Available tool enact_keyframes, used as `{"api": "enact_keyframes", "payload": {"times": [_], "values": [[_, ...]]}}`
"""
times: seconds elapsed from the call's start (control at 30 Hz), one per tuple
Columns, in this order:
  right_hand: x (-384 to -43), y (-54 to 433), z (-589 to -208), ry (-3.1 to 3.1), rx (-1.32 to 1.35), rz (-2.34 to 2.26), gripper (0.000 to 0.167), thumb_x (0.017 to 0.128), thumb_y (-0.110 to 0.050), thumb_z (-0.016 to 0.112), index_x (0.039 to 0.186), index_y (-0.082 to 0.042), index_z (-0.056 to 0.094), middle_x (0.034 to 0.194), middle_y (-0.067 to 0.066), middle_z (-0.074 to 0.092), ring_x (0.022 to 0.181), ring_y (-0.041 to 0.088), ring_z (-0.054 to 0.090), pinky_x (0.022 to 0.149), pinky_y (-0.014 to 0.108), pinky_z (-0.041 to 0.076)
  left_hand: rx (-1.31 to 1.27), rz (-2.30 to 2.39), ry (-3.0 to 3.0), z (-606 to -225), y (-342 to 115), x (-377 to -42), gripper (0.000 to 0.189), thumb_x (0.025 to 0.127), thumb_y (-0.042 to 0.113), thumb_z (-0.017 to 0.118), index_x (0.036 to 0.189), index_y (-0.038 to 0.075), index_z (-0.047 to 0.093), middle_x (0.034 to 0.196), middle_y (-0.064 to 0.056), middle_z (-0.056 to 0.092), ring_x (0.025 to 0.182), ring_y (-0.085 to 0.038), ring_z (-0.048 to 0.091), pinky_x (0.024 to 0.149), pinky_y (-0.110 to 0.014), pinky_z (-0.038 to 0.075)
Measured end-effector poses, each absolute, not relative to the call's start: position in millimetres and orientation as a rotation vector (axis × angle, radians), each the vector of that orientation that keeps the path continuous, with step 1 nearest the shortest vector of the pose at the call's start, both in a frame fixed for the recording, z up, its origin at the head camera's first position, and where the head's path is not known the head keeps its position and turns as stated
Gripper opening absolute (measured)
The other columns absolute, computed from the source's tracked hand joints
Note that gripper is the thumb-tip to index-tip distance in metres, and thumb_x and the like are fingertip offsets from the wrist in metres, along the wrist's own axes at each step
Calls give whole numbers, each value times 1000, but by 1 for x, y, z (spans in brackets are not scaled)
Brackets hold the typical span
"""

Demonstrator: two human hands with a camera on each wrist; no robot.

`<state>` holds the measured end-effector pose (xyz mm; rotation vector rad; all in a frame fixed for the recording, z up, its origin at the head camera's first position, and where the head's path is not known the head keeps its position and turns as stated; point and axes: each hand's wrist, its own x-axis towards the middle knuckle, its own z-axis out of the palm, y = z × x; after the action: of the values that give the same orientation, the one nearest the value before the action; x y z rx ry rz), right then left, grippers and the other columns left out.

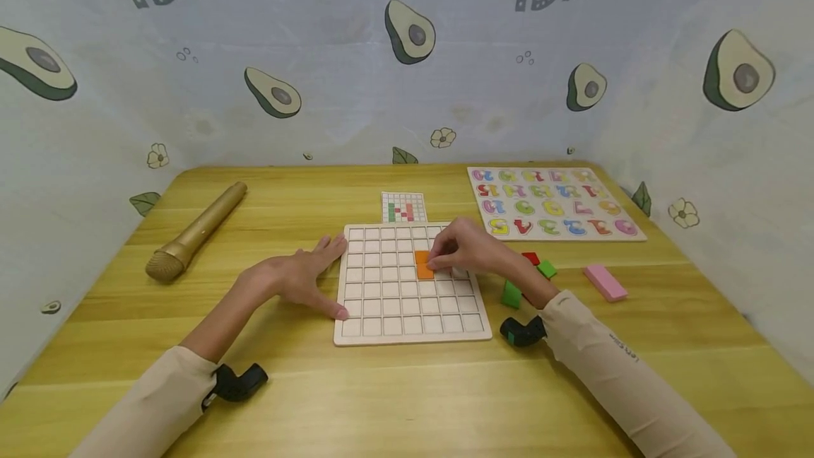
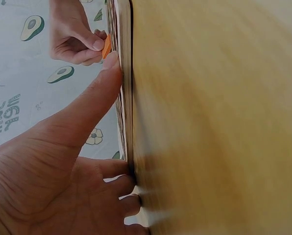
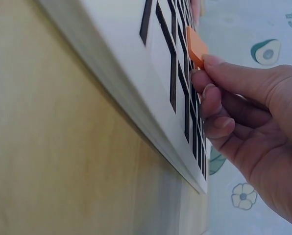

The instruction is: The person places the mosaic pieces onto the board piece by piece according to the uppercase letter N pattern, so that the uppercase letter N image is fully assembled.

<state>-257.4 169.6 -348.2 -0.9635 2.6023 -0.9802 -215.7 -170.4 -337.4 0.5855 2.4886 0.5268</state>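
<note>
Right at the grid of the pale board, an orange tile is pinched by the thumb and fingers of the right hand; the board's left edge is touched by the spread left hand. Behind, a pattern card is seen on the bench.

The grid board lies between the microphone, left, and number puzzle, right.
</note>
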Motion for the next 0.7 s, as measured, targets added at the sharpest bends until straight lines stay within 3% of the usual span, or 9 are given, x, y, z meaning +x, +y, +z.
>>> {"api": "enact_keyframes", "payload": {"times": [0.7], "values": [[-253,166,-348,2670,-1007,-948,9,90,-5,88,82,-4,84,77,0,78,67,8,62,65,23,50,583,535,2490,-335,-170,-214,134,86,62,87,175,13,0,180,-19,-9,155,-68,1,121,-81,11]]}}
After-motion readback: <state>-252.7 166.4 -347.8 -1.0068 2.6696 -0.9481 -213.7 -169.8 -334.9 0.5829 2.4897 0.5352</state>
